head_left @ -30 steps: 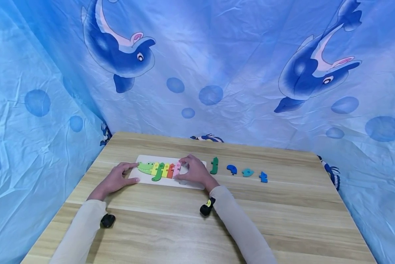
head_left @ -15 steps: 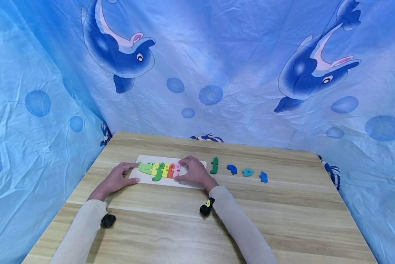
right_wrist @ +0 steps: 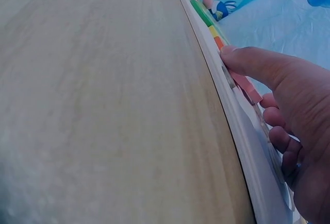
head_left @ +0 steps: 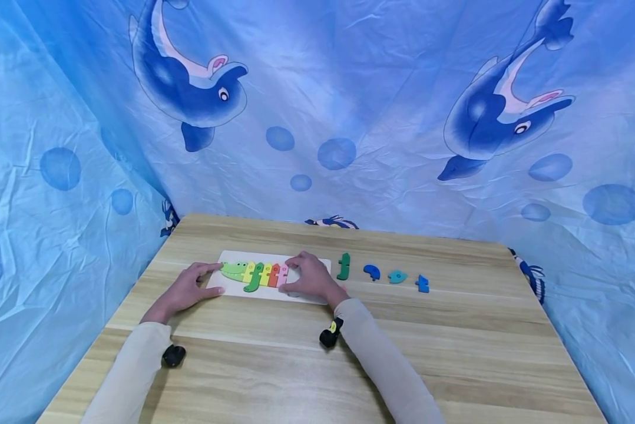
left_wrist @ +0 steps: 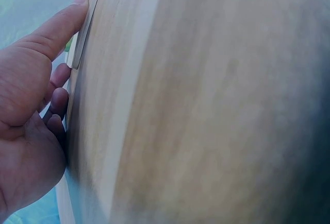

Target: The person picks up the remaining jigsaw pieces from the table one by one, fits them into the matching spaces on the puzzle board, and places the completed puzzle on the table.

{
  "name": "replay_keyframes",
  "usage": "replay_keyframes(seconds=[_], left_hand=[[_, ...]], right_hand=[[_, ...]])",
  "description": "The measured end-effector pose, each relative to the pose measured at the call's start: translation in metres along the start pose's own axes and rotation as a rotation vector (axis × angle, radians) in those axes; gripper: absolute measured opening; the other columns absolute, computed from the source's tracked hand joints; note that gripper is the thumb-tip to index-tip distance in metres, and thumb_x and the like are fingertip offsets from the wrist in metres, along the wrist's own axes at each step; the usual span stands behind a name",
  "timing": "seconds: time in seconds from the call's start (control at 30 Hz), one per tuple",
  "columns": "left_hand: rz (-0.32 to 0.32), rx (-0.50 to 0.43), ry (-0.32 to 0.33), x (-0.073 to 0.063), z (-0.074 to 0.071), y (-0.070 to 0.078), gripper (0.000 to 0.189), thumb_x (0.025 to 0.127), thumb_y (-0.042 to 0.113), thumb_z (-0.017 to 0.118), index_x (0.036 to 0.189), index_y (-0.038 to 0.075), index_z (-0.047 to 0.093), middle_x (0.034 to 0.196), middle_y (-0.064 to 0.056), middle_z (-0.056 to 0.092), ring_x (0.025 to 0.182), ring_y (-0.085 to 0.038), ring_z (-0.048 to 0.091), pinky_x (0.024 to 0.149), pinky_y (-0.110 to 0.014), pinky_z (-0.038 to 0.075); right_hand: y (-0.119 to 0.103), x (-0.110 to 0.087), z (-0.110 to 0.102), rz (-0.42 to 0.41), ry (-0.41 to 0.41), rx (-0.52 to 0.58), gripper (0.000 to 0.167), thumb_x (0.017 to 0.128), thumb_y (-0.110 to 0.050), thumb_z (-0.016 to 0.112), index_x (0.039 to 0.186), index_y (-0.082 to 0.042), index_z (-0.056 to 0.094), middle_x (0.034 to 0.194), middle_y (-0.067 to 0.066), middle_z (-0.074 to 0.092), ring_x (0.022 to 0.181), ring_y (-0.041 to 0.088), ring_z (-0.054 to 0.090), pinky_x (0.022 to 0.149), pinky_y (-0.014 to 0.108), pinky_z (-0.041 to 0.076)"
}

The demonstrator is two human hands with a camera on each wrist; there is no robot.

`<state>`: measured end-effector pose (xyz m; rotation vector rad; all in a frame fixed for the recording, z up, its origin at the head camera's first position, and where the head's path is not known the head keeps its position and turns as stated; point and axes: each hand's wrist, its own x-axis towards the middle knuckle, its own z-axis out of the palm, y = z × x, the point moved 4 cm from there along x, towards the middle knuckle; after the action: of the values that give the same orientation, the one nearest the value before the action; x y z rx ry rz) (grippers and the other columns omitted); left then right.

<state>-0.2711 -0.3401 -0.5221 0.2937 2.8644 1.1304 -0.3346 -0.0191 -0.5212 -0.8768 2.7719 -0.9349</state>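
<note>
A white crocodile puzzle board [head_left: 275, 294] lies on the table, with the light green head piece [head_left: 234, 269] and yellow, green and orange-red pieces set in its left half. My left hand [head_left: 185, 288] grips the board's left end, thumb near the front corner and index finger by the crocodile's snout. Over the right half, my right hand [head_left: 313, 275] pinches a pink puzzle piece [head_left: 282, 273] between thumb and index finger, beside the orange-red one. In the right wrist view this pink piece [right_wrist: 246, 86] sits a little raised and tilted at the board. My right hand hides part of the recess.
To the board's right lie a dark green leg piece [head_left: 344, 267], a blue curved piece [head_left: 371, 271], a teal piece [head_left: 397, 277] and another blue piece [head_left: 422, 284]. Blue dolphin-print curtains [head_left: 392, 194] stand around the wooden table [head_left: 275, 377].
</note>
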Motion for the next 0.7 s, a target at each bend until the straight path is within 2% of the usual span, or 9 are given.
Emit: replay_keyframes(seconds=[0.23, 0.4, 0.53, 0.7], left_hand=[[0.012, 0.003, 0.005, 0.000, 0.000, -0.001, 0.071, 0.089, 0.033, 0.081, 0.147, 0.003, 0.053, 0.142, -0.028, 0.048, 0.134, -0.051, 0.041, 0.108, -0.067, 0.036], [0.022, -0.003, 0.011, 0.000, 0.001, -0.002, 0.072, 0.089, 0.033, 0.082, 0.147, 0.002, 0.053, 0.142, -0.028, 0.048, 0.133, -0.051, 0.042, 0.107, -0.067, 0.037], [0.032, 0.000, 0.014, 0.000, 0.001, -0.002, 0.072, 0.089, 0.033, 0.082, 0.147, 0.002, 0.053, 0.142, -0.027, 0.048, 0.133, -0.050, 0.043, 0.107, -0.067, 0.037], [0.031, 0.001, 0.011, 0.000, 0.001, -0.002, 0.072, 0.089, 0.033, 0.081, 0.147, 0.003, 0.053, 0.141, -0.027, 0.048, 0.133, -0.050, 0.042, 0.107, -0.067, 0.037]], right_hand=[[-0.001, 0.001, 0.001, 0.001, -0.027, -0.020, 0.075, 0.077, -0.058, 0.085, 0.137, -0.018, 0.067, 0.106, -0.004, 0.057, 0.089, 0.012, 0.049, 0.077, 0.025, 0.043], [0.001, 0.001, 0.000, 0.005, -0.046, -0.008, 0.075, 0.077, -0.058, 0.085, 0.139, -0.019, 0.065, 0.107, -0.006, 0.057, 0.093, 0.010, 0.051, 0.082, 0.025, 0.046], [0.002, 0.000, -0.004, -0.028, -0.019, 0.018, 0.069, 0.082, -0.057, 0.081, 0.136, -0.016, 0.067, 0.107, -0.005, 0.061, 0.094, 0.010, 0.055, 0.086, 0.028, 0.049], [0.001, -0.002, -0.014, -0.075, 0.048, 0.033, 0.058, 0.086, -0.052, 0.079, 0.129, -0.015, 0.071, 0.099, -0.005, 0.062, 0.087, 0.010, 0.056, 0.078, 0.028, 0.049]])
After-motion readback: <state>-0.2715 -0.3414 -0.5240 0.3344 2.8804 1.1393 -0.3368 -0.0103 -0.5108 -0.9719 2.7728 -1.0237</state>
